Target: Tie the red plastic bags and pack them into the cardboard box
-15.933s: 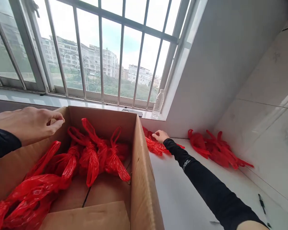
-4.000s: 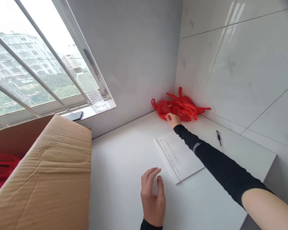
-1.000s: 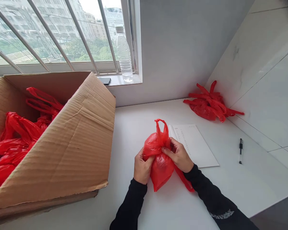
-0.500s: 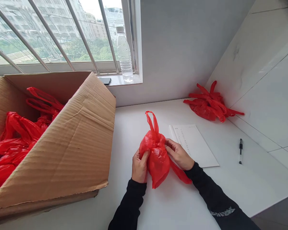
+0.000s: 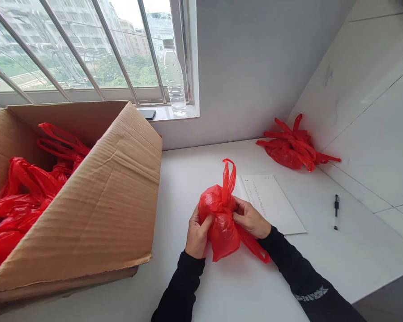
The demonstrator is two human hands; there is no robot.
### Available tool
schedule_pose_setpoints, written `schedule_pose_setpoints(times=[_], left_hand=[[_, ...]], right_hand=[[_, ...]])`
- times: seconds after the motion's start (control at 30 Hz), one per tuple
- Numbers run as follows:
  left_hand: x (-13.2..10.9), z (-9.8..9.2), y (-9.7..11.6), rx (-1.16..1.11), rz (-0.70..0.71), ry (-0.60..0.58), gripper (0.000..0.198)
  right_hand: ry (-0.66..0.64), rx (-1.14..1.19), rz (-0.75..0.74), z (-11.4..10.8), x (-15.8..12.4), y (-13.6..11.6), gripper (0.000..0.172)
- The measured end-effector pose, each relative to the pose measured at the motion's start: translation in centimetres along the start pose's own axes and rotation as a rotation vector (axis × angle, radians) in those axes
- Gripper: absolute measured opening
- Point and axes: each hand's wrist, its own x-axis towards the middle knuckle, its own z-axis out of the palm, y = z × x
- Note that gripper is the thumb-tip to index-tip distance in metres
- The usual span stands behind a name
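Directions are read with the held bag as dial centre. The counter (image 5: 322,259) carries all items. The open box (image 5: 87,192) stands at 9 o'clock and is part-filled with red boxed bags (image 5: 27,188); their count cannot be read. A pile (image 5: 293,145) of like red bags lies at 1 o'clock, in the wall corner, well apart from the box. A printed sheet (image 5: 275,205) lies just beside the hands at 2 o'clock. 1 bag (image 5: 221,223) sits above the counter at centre, with 1 handle loop upright at 12 o'clock and 1 trailing at 4 o'clock. The left hand (image 5: 196,235) is closed on the bag's left flank. The right hand (image 5: 251,219) is closed on its neck. Whether the neck is knotted cannot be told. Judgement: work is partway, with a batch boxed, 1 bag in process, and the pile outstanding. A bottle (image 5: 173,78) stands at 11 o'clock on the sill, and a pen (image 5: 336,211) lies at 3 o'clock.
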Motion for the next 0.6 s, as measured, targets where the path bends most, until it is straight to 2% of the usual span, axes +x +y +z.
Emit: schedule_pose_setpoints(times=[0.13, 0.23, 0.43, 0.6], left_hand=[[-0.08, 0.5, 0.05, 0.174, 0.039, -0.084, 0.053], [-0.04, 0.69, -0.01, 0.223, 0.072, -0.071, 0.053], [0.27, 0.27, -0.27, 0.09, 0.092, 0.018, 0.061], [0.43, 0.22, -0.37, 0.075, 0.045, 0.034, 0.064]], right_hand=[[0.161, 0.04, -0.025, -0.09, 0.05, 0.1, 0.033], [0.212, 0.052, -0.032, -0.27, 0.03, 0.19, 0.034], [0.121, 0.082, 0.028, -0.58, 0.07, 0.18, 0.048], [0.03, 0.007, 0.11, -0.85, 0.03, 0.03, 0.037]])
